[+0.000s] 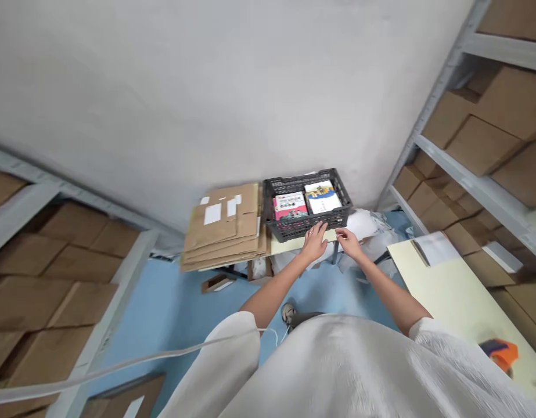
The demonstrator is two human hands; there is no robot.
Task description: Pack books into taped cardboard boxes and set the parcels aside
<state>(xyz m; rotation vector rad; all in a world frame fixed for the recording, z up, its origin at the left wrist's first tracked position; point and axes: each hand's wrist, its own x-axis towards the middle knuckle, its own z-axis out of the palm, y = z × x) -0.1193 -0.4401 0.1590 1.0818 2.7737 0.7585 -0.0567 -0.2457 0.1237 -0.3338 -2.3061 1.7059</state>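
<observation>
A black slatted plastic crate (289,233) stands on a narrow pale table against the wall. Inside it lie a pink-and-white book (290,204) on the left and a white book (323,200) with a blue-and-yellow cover picture on the right. My left hand (315,244) is at the crate's front wall, fingers spread and palm down, holding nothing visible; whether the fingertips touch the plastic I cannot tell. Just right of it, my right hand (349,242) is near the front right corner, fingers loosely bent and apart, with nothing visible in them.
A stack of flat brown cardboard mailers (224,232) with white labels lies left of the crate. Shelves of cardboard boxes (41,296) rise on both sides. At right a pale table (450,290) bears a notebook (437,248) and an orange object (505,354). A white cable (163,355) crosses lower left.
</observation>
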